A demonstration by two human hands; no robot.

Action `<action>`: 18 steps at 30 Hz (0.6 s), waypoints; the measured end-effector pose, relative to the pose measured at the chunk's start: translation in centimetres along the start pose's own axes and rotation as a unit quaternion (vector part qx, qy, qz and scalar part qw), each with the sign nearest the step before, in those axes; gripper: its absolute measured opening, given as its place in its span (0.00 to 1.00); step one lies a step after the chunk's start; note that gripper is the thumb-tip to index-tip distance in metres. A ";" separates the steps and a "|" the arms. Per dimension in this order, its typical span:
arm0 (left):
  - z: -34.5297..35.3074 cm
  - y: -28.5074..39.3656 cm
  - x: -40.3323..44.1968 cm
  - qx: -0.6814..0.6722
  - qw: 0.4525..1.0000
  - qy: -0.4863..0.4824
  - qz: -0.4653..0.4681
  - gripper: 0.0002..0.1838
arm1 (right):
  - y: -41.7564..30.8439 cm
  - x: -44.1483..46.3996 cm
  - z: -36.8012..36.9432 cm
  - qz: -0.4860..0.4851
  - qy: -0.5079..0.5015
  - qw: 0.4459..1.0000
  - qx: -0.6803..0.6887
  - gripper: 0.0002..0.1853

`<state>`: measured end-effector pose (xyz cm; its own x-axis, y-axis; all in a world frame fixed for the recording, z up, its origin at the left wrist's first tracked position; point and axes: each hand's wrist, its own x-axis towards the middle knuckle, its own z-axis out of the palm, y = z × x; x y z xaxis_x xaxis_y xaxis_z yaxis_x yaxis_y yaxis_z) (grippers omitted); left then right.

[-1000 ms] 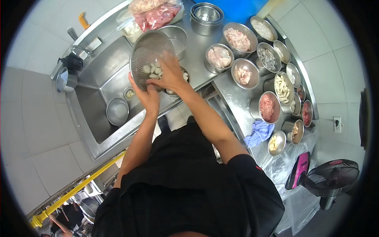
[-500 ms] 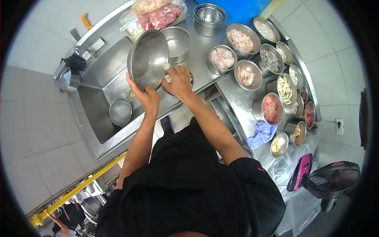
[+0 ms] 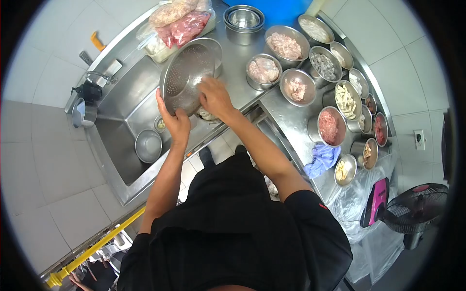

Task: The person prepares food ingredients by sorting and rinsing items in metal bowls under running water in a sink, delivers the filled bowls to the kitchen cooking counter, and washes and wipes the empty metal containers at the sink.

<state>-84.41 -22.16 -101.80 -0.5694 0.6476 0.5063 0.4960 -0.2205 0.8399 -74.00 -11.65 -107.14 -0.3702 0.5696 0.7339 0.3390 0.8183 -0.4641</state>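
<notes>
The white chunks are out of sight in your tilted colander, and some show in the bowl below.

Your left grip [image 3: 175, 127] holds the steel colander [image 3: 187, 68] by its near side, thumb and fingers pinching the rim. A moment ago white chunks [image 3: 207, 114] sat by its low edge; now I see none inside, so it looks like they have gone down. They look pale and lumpy in the round bowl [image 3: 209, 121], partly hidden under the colander. Your right grip [image 3: 216, 99] is curled by the colander's right rim; I can't tell if it has anything in it. The colander is dull grey, full of tiny holes, and sits in the air near the front edge of the tabletop [image 3: 238, 80], just beside the sink [image 3: 114, 140].
</notes>
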 end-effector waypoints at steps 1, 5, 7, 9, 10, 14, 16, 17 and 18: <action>0.0 -0.1 0.4 -0.001 1.000 -0.004 0.001 0.41 | 0.3 -0.5 0.3 0.010 -0.074 0.997 0.015 0.11; 2.3 -1.5 5.6 -0.015 0.998 0.055 -0.028 0.38 | 0.1 -3.3 -0.4 0.026 -0.206 0.978 0.017 0.14; 4.1 -3.1 8.7 -0.163 0.951 0.038 -0.260 0.33 | -1.1 -3.9 -1.0 0.007 -0.176 0.984 -0.004 0.16; 5.8 -5.0 10.4 -0.200 0.923 0.020 -0.329 0.28 | -1.5 -4.0 -1.2 -0.015 -0.142 0.990 -0.022 0.17; 6.2 -5.8 10.6 -0.234 0.889 -0.003 -0.393 0.23 | -1.4 -4.0 -1.2 -0.006 -0.149 0.989 -0.001 0.18; 5.5 -6.7 8.3 -0.266 0.884 -0.046 -0.382 0.25 | 0.1 -3.3 -2.8 0.047 -0.101 0.992 0.061 0.20; 3.8 -7.9 5.5 -0.076 0.938 -0.043 -0.336 0.26 | 0.1 -3.1 -3.6 0.092 -0.095 0.990 0.048 0.21; 2.8 -10.6 3.7 -0.015 0.931 -0.109 -0.348 0.25 | 0.2 -3.3 -4.0 0.133 -0.090 0.986 0.035 0.22; 2.0 -12.5 2.0 0.044 0.917 -0.175 -0.355 0.24 | 0.0 -3.5 -4.1 0.141 -0.087 0.986 0.031 0.22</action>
<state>-90.46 -16.68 -111.69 -0.5324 0.8026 -0.2689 0.1412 0.3974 0.9067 -69.18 -13.98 -107.73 -0.4128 0.7751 0.4784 0.3986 0.6260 -0.6702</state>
